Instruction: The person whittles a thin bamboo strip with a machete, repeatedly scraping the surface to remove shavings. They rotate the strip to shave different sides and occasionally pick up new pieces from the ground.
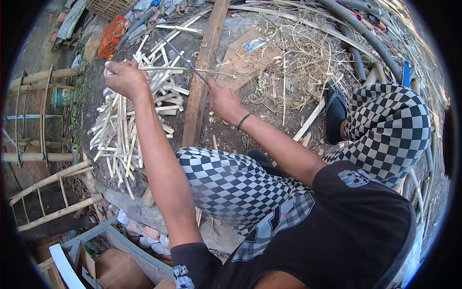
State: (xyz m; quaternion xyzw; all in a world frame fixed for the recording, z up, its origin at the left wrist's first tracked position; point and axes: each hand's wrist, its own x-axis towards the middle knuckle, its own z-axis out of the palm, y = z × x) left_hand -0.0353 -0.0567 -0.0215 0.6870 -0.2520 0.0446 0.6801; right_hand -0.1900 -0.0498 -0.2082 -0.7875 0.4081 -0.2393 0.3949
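My left hand is closed around one end of a thin pale bamboo strip, which runs right across a brown wooden plank. My right hand is closed on what looks like a long, narrow dark knife, slanting up and left from the fist. Knife and strip cross just above the right hand; whether the edge bites into the strip is too small to tell. Under and beside my left arm lies a loose pile of split pale sticks.
Curly shavings cover the ground on the right, partly over a flat brown board. An orange plastic crate stands at the upper left. Bamboo poles lie at the upper right. At lower left are a bamboo ladder and a wooden frame.
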